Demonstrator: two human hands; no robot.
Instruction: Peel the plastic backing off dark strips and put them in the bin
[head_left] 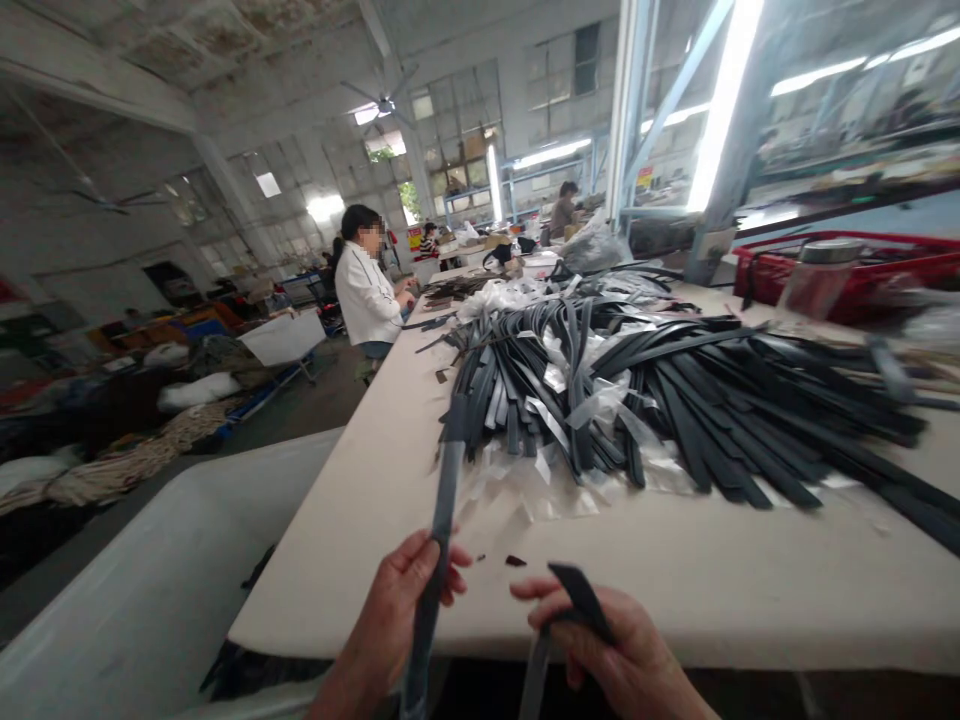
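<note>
We find bare table [750,580] between our hands and the heap of black straps [675,400], open to a reach but for a small dark scrap [515,561]; the heap with its clear plastic wrappers [525,490] blocks the middle; a red crate [900,265] and a jar [817,275] bar the far right; the table's left strip lies open.

Strap pile [675,400] on table [750,590], basket [862,270] behind

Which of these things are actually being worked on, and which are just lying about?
In hand: dark strap in the left hand; another strap end in the right hand; strap pile.
Lying about: red crate; jar; plastic bag.
</note>
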